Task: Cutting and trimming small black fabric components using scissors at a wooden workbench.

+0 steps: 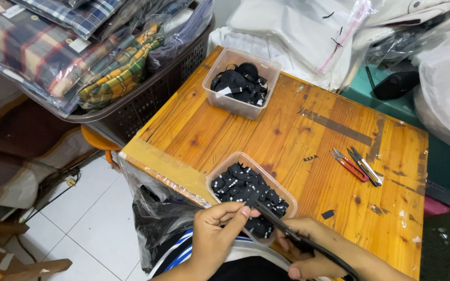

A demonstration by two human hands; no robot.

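Observation:
My left hand [215, 231] pinches a small black fabric label [252, 199] between thumb and fingers, just over the near clear plastic tub [228, 165], which is full of cut black labels. In my right hand [308, 248] are black-handled scissors [282, 225], whose blades point up-left and meet the label at my left fingertips. Both hands hover at the table's near edge, above my lap.
A second clear tub [266, 66] of black ribbon stands at the far side of the wooden table [308, 130]. Two thread snips [356, 166] lie to the right. A brown basket [147, 99] of bagged plaid garments sits left; white bags pile up behind.

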